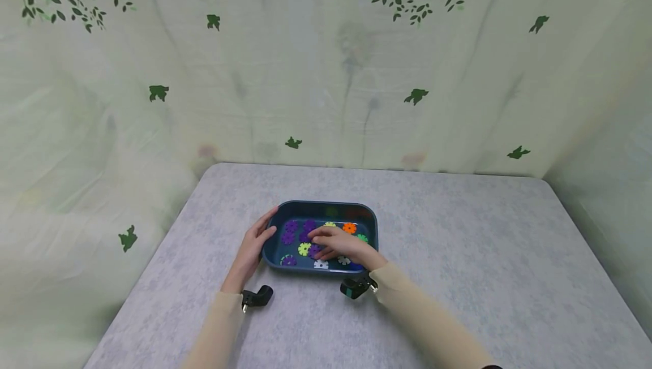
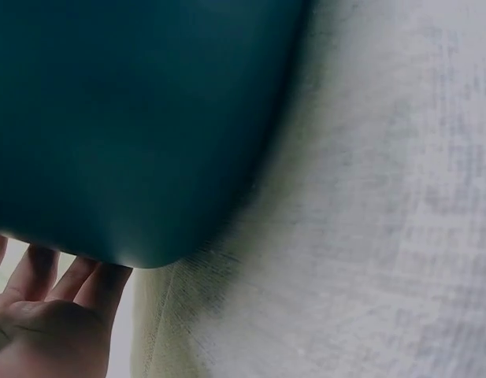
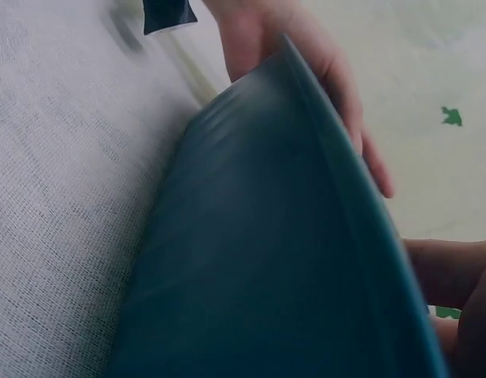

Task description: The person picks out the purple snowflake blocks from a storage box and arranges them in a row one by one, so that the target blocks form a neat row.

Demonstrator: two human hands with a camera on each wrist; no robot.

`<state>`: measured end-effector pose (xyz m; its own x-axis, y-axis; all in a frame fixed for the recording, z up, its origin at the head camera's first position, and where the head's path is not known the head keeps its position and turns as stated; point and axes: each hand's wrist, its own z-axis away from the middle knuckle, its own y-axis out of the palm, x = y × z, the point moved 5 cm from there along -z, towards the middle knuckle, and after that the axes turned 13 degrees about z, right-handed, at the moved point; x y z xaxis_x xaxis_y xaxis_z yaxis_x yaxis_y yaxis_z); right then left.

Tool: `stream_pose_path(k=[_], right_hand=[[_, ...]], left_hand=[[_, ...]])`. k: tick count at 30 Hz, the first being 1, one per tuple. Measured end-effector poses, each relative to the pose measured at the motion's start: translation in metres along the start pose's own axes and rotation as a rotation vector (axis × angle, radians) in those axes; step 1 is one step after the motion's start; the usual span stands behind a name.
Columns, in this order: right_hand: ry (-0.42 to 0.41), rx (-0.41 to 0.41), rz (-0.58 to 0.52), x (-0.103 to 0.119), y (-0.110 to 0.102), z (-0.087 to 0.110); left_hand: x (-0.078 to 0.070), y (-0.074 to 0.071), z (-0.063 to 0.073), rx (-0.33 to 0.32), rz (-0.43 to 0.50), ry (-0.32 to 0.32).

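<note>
A dark blue tray (image 1: 322, 270) with rounded corners sits on the table and holds several small notched plastic discs, shaped like flowers. Purple discs (image 1: 288, 237) gather on its left side. Among the others are a yellow-green disc (image 1: 304, 249), an orange disc (image 1: 349, 227) and a white disc (image 1: 321, 264). My left hand (image 1: 251, 247) grips the tray's left end, thumb at the rim and fingers along the outer wall. Over the discs, my right hand (image 1: 338, 243) reaches inside with loosely bent fingers, covering part of them. The tray's wall hides most of those fingers in the right wrist view.
The grey mottled table (image 1: 458, 256) extends around the tray. Behind it hangs a pale curtain (image 1: 316, 74) printed with leaves and branches, which also runs along both sides. A black wrist camera (image 1: 257, 296) is strapped at the left wrist, another camera (image 1: 355, 287) at the right.
</note>
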<state>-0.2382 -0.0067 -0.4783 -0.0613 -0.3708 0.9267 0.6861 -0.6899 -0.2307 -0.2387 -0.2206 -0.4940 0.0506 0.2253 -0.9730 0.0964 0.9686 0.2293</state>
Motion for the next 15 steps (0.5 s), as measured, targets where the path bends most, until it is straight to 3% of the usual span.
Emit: stream_pose_path(k=[7, 15], right_hand=[[0.014, -0.037, 0.019, 0.0018, 0.0011, -0.0057], [0.014, -0.138, 0.172, 0.0017, -0.0019, -0.0083]], left_hand=[[0.0016, -0.0011, 0.0013, -0.023, -0.006, 0.012], [0.0024, -0.0004, 0.0035, -0.015, 0.019, 0.006]])
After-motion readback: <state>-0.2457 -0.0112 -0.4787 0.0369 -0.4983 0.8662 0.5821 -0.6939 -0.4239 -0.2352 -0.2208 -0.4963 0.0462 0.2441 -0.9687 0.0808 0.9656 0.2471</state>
